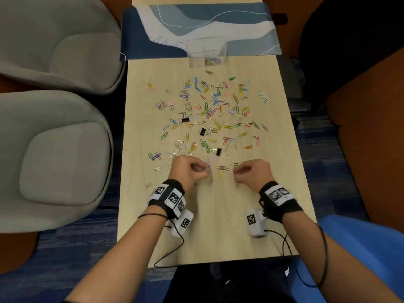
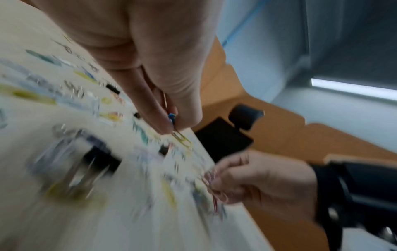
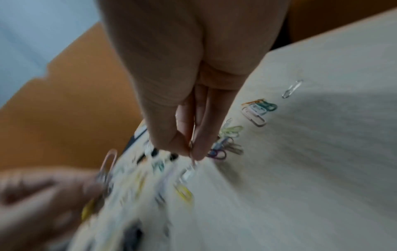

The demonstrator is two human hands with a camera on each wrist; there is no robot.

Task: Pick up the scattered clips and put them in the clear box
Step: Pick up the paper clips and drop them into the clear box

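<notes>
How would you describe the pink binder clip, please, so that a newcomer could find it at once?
Start at the wooden table and look at the left edge of the scattered clips, about midway between the clear box and the left hand. The pink binder clip lies there beside some paper clips. The three black binder clips are darker and nearer the middle.

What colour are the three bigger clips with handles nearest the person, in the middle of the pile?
Black, with silver wire handles. The head view shows them best.

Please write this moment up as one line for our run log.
left hand: pinching paper clips | right hand: pinching paper clips | clear box: few clips inside | table: many clips left
</notes>
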